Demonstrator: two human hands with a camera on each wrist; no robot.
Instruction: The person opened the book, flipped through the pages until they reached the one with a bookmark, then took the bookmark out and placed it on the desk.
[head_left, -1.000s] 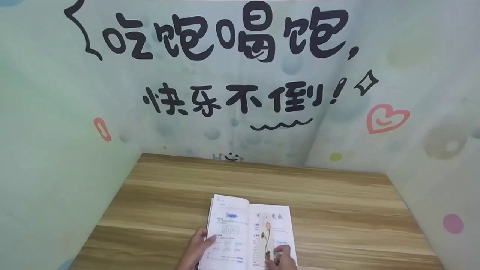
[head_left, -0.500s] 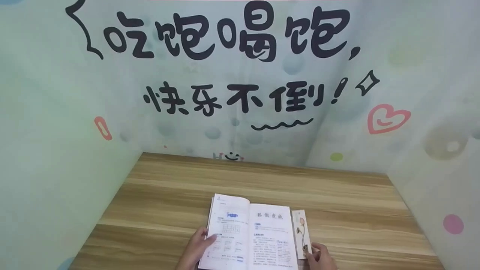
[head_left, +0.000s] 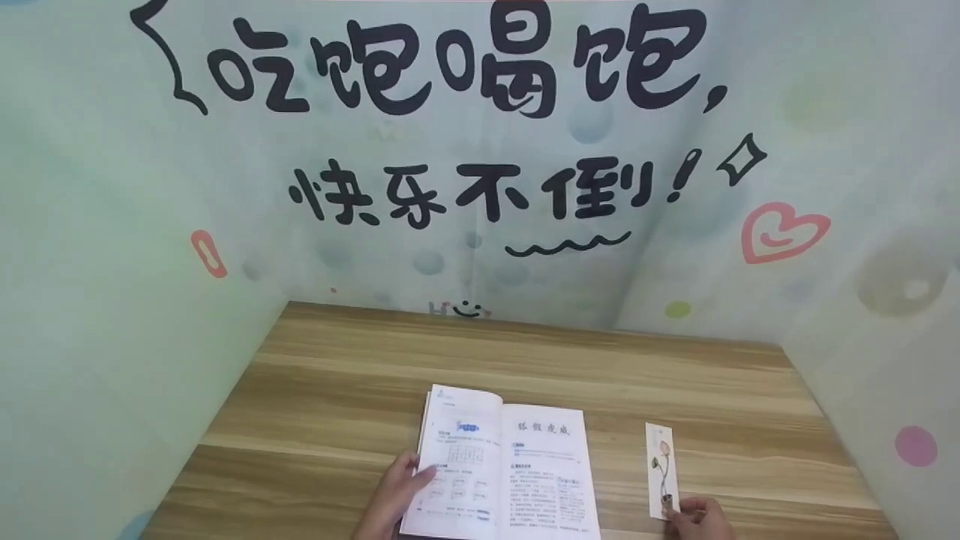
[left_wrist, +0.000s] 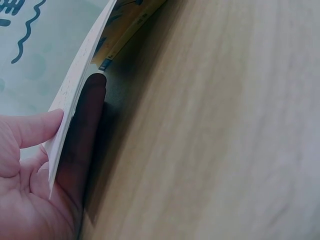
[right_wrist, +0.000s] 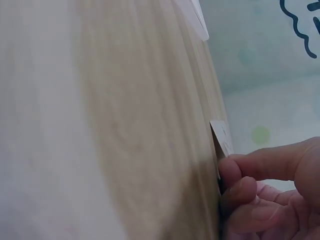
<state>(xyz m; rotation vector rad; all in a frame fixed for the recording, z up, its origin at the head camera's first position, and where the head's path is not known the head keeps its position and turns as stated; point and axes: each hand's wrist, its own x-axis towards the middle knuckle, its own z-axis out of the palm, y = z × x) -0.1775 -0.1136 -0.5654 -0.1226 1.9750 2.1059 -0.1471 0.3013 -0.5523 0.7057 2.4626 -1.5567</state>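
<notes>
An open book [head_left: 544, 480] with printed white pages lies at the front of the table in the head view. My left hand [head_left: 397, 491] grips its left side, thumb on top of the page and fingers beneath the cover, as the left wrist view shows with the pages [left_wrist: 80, 85] between thumb and fingers. To the right of the book, apart from it, is a white bookmark [head_left: 660, 469] printed with a lotus flower. My right hand [head_left: 701, 517] pinches its lower end between thumb and fingertips. In the right wrist view the bookmark [right_wrist: 221, 137] is seen nearly edge-on.
The wood-grain table [head_left: 360, 352] reaches back to a pale printed curtain [head_left: 420, 135] with large black characters. Curtain sides stand to the left and right of the table. The book's corner [right_wrist: 195, 17] shows at the top of the right wrist view.
The right hand has carried the bookmark off the book's right page and farther right over the table. The left hand keeps its hold on the book.
</notes>
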